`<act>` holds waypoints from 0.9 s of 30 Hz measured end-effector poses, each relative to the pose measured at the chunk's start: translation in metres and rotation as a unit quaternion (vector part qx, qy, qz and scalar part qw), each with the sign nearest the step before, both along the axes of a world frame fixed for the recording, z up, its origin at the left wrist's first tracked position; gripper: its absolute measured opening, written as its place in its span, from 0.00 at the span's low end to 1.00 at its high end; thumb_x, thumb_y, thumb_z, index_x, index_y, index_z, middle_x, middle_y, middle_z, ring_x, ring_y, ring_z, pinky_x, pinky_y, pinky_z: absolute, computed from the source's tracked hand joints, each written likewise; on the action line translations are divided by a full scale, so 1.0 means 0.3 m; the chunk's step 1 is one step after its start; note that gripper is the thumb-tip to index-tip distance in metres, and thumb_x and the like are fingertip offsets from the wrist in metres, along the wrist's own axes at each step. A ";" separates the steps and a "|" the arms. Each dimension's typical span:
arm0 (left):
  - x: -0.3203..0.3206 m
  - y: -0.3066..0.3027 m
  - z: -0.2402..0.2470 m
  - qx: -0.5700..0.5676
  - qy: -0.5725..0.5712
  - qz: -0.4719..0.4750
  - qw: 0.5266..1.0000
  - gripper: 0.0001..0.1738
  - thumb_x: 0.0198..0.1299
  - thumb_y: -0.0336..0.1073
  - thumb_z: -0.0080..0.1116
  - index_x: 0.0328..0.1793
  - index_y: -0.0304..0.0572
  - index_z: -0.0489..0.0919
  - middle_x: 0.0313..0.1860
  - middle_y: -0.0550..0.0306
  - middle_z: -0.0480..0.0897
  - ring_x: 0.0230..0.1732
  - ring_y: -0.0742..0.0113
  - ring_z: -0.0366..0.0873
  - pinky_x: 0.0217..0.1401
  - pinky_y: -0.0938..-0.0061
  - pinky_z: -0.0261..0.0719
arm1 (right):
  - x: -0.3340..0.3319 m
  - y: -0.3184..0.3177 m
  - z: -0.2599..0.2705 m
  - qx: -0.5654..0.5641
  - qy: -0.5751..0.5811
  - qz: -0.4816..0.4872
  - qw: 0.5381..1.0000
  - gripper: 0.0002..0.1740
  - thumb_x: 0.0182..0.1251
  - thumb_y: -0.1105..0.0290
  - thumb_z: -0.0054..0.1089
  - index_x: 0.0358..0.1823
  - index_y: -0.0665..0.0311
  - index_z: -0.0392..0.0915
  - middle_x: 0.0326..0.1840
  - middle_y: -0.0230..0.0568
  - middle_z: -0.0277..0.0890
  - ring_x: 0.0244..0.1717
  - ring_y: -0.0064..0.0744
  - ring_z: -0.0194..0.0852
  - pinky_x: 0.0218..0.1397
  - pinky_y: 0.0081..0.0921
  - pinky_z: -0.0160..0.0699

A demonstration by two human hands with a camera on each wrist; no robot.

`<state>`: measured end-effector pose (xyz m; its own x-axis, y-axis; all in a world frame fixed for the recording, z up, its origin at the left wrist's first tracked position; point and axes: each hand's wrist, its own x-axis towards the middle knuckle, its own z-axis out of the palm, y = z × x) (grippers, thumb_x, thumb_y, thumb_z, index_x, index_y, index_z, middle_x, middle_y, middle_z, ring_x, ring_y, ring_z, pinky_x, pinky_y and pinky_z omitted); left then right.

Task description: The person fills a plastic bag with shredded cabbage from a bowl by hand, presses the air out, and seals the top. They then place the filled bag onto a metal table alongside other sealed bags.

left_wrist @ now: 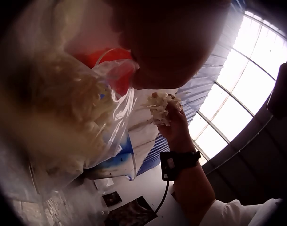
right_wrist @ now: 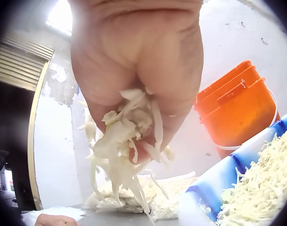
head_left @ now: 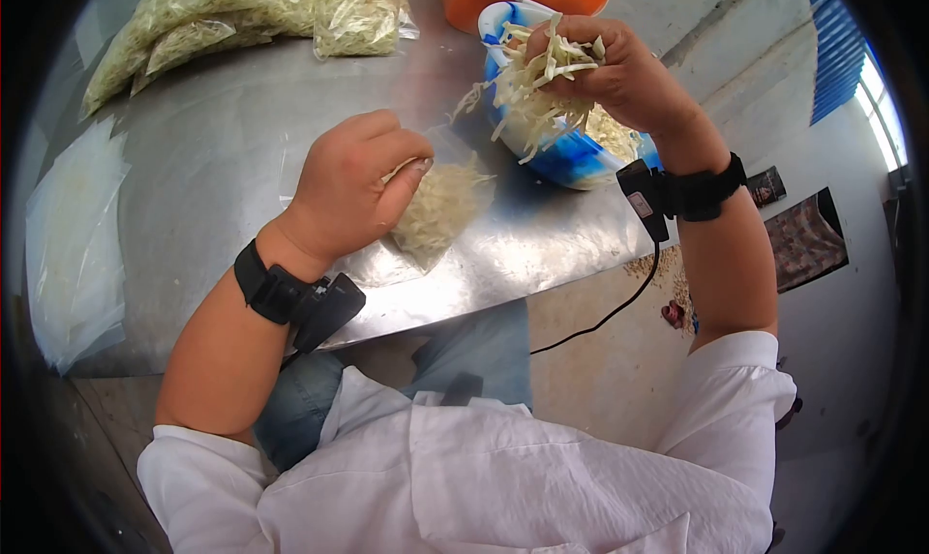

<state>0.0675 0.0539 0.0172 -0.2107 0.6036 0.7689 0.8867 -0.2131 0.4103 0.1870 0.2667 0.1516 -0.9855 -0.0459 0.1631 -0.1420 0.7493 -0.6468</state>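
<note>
My left hand (head_left: 353, 181) pinches the edge of a clear plastic bag between thumb and fingers. The bag (head_left: 440, 210) lies on the metal table with pale shredded cabbage inside; the left wrist view shows its loose clear plastic (left_wrist: 117, 106) close up. Raised over a blue-and-white basin (head_left: 561, 162), my right hand (head_left: 629, 75) grips a bunch of shredded cabbage (head_left: 542, 85). Strands hang down from between its fingers, plain in the right wrist view as a loose clump (right_wrist: 124, 132). More shredded cabbage (right_wrist: 261, 188) fills the basin.
Filled bags of shredded cabbage (head_left: 358, 17) lie along the table's far side. A stack of flat clear bags (head_left: 77, 244) is at the left. Behind the basin stands an orange bucket (head_left: 464, 2). The metal table's (head_left: 513, 269) front edge runs close to the person's lap.
</note>
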 end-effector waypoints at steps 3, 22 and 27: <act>-0.002 -0.001 0.001 0.003 0.005 0.000 1.000 0.03 0.48 0.28 0.57 0.30 0.43 0.78 0.24 0.54 0.72 0.28 0.55 0.72 0.30 0.67 0.71 | -0.007 -0.024 -0.035 -0.035 -0.058 0.004 0.998 0.11 0.52 0.82 0.63 0.38 0.66 0.77 0.39 0.30 0.76 0.42 0.21 0.72 0.50 0.21 0.72; 0.002 -0.004 0.003 0.010 -0.002 -0.001 1.000 0.05 0.48 0.27 0.57 0.32 0.43 0.78 0.25 0.55 0.72 0.28 0.54 0.72 0.30 0.67 0.71 | -0.091 -0.111 -0.326 -0.051 0.037 -0.027 0.998 0.15 0.50 0.75 0.66 0.41 0.63 0.79 0.40 0.36 0.78 0.42 0.26 0.75 0.48 0.21 0.72; 0.004 -0.001 0.002 0.024 -0.004 0.008 1.000 0.05 0.47 0.26 0.57 0.33 0.42 0.78 0.25 0.54 0.72 0.28 0.54 0.72 0.30 0.66 0.70 | -0.058 -0.151 -0.425 -0.050 0.191 -0.035 0.980 0.15 0.47 0.79 0.66 0.39 0.62 0.77 0.45 0.41 0.74 0.51 0.37 0.72 0.54 0.26 0.70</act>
<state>0.0687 0.0535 0.0179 -0.2256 0.5630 0.7951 0.8869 -0.2190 0.4068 0.1694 0.2215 0.0242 -0.8522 0.0555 0.5204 -0.3377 0.7014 -0.6277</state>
